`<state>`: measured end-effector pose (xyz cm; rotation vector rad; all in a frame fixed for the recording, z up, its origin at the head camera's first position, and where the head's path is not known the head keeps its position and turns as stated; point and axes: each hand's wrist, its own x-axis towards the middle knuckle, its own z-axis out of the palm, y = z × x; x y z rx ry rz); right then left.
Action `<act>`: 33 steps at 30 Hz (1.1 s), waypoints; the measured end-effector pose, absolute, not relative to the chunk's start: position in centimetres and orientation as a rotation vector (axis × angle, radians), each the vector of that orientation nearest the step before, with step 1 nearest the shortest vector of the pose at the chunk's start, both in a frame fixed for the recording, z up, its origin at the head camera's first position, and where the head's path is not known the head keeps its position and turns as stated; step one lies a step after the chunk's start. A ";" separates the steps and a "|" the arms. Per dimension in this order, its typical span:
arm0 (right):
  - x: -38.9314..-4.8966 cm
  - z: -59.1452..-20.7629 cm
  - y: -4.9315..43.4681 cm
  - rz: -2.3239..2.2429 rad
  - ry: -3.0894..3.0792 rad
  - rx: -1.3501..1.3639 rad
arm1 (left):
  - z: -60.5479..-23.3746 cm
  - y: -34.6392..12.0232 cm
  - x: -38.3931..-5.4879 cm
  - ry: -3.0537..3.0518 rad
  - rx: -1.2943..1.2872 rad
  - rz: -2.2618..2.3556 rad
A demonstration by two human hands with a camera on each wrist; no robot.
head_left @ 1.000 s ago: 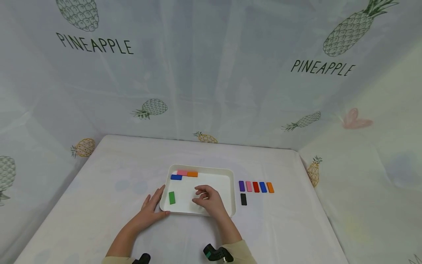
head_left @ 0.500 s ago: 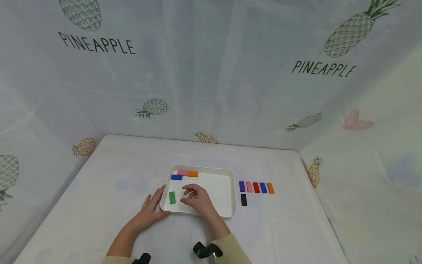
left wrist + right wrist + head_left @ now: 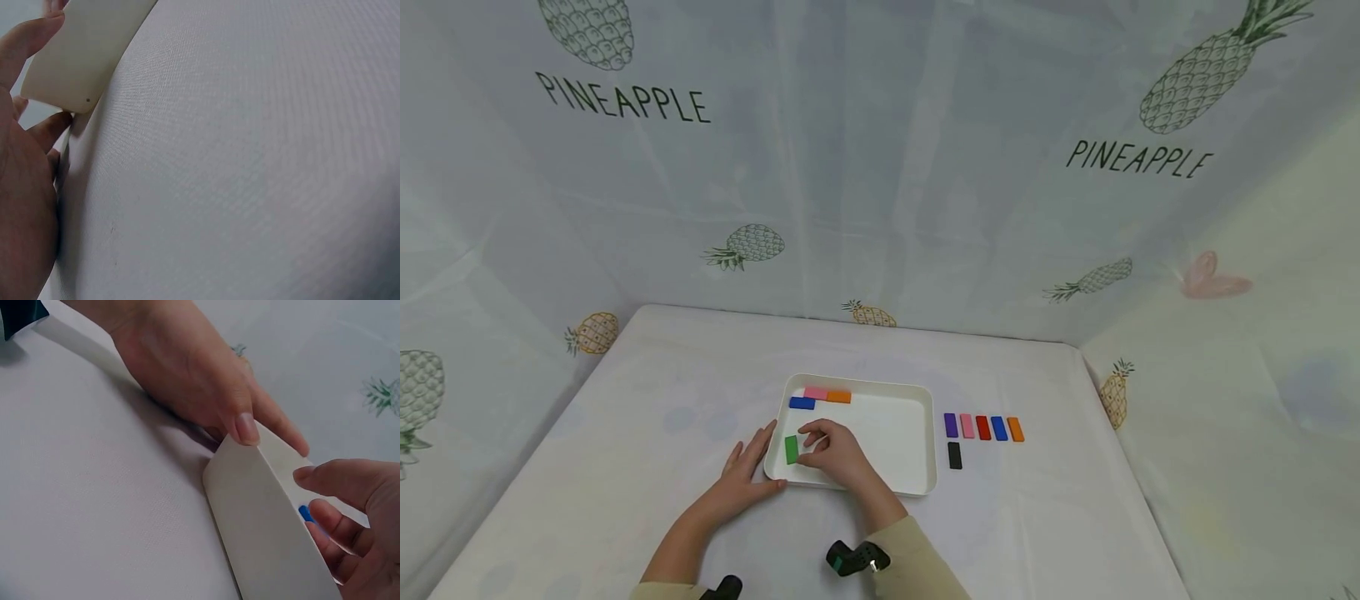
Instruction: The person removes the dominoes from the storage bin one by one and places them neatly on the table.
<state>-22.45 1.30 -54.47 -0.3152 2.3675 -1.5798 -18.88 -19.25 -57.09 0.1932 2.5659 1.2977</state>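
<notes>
A white tray (image 3: pixel 880 482) lies on the table, with its left front corner between the thumb and fingers of my left hand (image 3: pixel 747 475). That thumb touches the rim, and the fingers lie straight along the left side. Inside the tray, my right hand (image 3: pixel 835 454) is just right of a green block (image 3: pixel 792 450). Its thumb and index finger are bent but apart, with a gap showing in the right wrist view; nothing is seen between them. A pink block (image 3: pixel 815 392), an orange block (image 3: pixel 839 397) and a blue block (image 3: pixel 802 403) lie together near the tray's back left.
Right of the tray, a row holds a purple block (image 3: pixel 951 425), a pink block (image 3: pixel 967 427), a red block (image 3: pixel 983 427), a blue block (image 3: pixel 999 428) and an orange block (image 3: pixel 1016 429). A black block (image 3: pixel 955 455) lies below them. Pineapple-print cloth (image 3: pixel 880 167) surrounds the table.
My right hand has moved left across the tray, from its middle to beside the green block. The left hand and the blocks have stayed in place.
</notes>
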 end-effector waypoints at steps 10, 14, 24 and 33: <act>-23.1 -55.1 0.7 -1.473 2.426 -0.368 | -57.4 -19.2 -18.9 2.561 0.171 1.289; -23.4 -55.3 0.6 -1.429 2.425 -0.315 | -57.3 -19.1 -18.8 2.572 0.167 1.282; -23.4 -55.0 -0.1 -1.273 2.493 -0.316 | -57.0 -19.3 -18.8 2.542 0.159 1.275; -23.7 -54.9 -0.4 -1.211 2.521 -0.282 | -57.1 -19.4 -18.8 2.543 0.160 1.275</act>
